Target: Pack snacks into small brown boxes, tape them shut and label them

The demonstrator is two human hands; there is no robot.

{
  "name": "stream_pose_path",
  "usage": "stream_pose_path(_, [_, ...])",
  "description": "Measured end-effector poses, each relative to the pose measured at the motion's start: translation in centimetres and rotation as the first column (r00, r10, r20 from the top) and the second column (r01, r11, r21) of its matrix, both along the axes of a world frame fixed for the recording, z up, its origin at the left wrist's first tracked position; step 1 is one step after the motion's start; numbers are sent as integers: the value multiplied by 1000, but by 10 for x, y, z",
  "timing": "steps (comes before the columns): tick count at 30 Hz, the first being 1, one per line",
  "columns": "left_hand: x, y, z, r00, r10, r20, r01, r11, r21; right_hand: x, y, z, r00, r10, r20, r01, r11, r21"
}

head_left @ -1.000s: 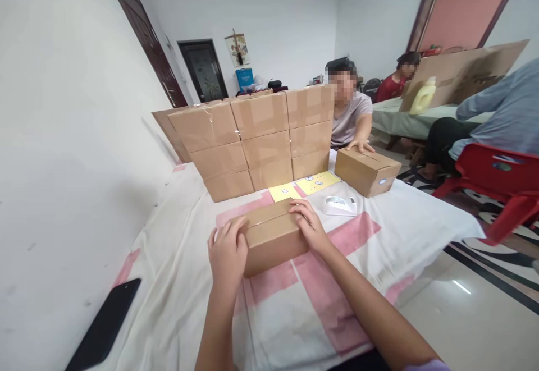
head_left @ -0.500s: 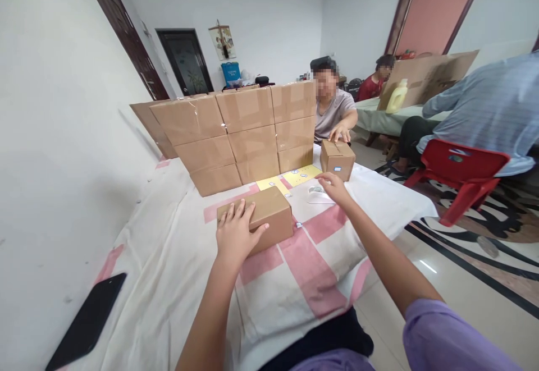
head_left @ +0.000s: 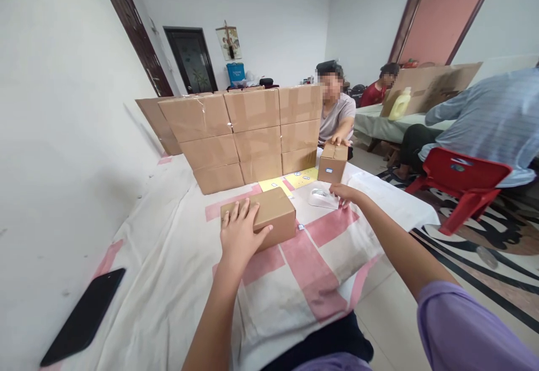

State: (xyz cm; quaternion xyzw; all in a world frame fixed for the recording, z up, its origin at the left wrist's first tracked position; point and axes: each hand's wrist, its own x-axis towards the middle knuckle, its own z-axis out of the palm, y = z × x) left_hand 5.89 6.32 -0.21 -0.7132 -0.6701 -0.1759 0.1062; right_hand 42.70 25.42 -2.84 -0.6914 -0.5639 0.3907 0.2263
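My left hand (head_left: 242,228) lies with spread fingers on the near left part of a closed cardboard box (head_left: 278,214). Over the cloth to the right, my right hand (head_left: 345,194) is beside a small white item (head_left: 323,197), its fingers apart and bent. Whether the fingertips touch that item is hard to tell. Just beyond is a smaller box (head_left: 332,166) with a blue-edged label, and another person's hand (head_left: 340,140) rests on its top. Yellow sheets (head_left: 301,178) with small stickers lie between the boxes.
A wall of stacked cardboard boxes (head_left: 256,135) stands across the table's back. A black phone (head_left: 86,315) lies at the left on the white and pink cloth (head_left: 168,270). Across the table sits a person; others sit at the right near a red chair (head_left: 467,174).
My right hand has moved down and slightly right, beside the white item. The smaller box has shifted slightly and turned under the other person's hand. My left hand stays on its box.
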Motion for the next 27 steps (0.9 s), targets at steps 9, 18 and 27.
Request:
stream_pose_path(9, [2,-4,-3,1000,0,2,0,999,51,4,-17,-4,995,-83,-48,76,988,-134])
stream_pose_path(18, [3,-9,-7,1000,4,4,-4,994,109,-6,15,-3,989,-93,118,115,974,-196])
stream_pose_path(27, [5,-12,-4,1000,7,15,-8,995,98,-11,1,-9,982,-187,42,191,970,-153])
